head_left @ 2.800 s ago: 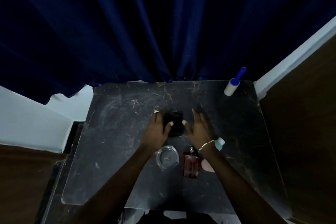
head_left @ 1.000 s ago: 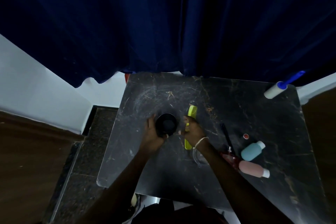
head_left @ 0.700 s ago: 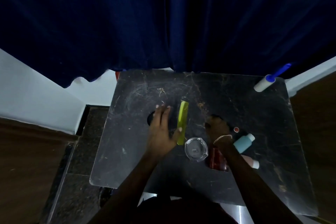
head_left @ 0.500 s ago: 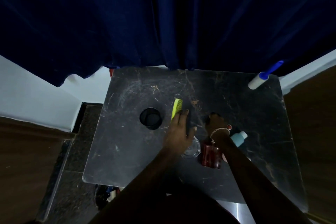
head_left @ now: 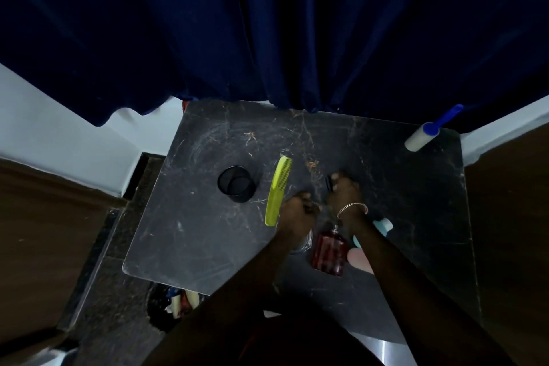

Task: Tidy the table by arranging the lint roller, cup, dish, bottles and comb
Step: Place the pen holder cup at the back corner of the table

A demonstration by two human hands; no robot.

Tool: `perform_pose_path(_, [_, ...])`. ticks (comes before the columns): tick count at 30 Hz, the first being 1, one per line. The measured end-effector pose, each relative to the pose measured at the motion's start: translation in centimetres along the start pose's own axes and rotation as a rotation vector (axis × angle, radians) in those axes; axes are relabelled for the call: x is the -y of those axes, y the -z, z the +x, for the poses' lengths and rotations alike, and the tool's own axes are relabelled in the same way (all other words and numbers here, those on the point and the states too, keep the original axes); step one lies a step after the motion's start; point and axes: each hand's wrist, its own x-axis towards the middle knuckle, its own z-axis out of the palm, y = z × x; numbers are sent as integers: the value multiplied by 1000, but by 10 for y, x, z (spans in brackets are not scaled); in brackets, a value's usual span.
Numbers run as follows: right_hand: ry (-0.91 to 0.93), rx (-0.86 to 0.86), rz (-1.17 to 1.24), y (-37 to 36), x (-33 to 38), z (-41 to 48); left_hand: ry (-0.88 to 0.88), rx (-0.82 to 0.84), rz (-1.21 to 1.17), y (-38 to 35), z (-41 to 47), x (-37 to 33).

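A black cup stands left of centre on the dark marble table. Right of it lies a yellow-green comb, lengthwise. My left hand is beside the comb's near end, fingers curled, with nothing visible in it. My right hand pinches a thin black object. A glass dish is mostly hidden under my left wrist. A red-brown bottle, a teal bottle and a pink bottle lie by my right forearm. The lint roller lies at the far right corner.
A dark blue curtain hangs along the table's far edge. A white wall and brown floor lie to the left. Some clutter shows below the table's near-left edge.
My left hand has come off the yellow-green comb and curled up beside its near end. My right hand has moved slightly forward with the thin black object.
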Motion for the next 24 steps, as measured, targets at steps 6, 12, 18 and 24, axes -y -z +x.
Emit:
perform_pose_path(6, [-6,53,575,21,45,2,-90,-51,-182,11,0,-19])
perform_pose_path(12, [83,141,799,24,81,-12,-134,-119,-471,39,-8,-25])
perform_pose_path(18, [135,216,732,0,121,-25,-224,-335,-208,83,-11,-3])
perform_pose_path(24, [201,247,753,-29,158,-23,-183,-437,-217,130,-15,29])
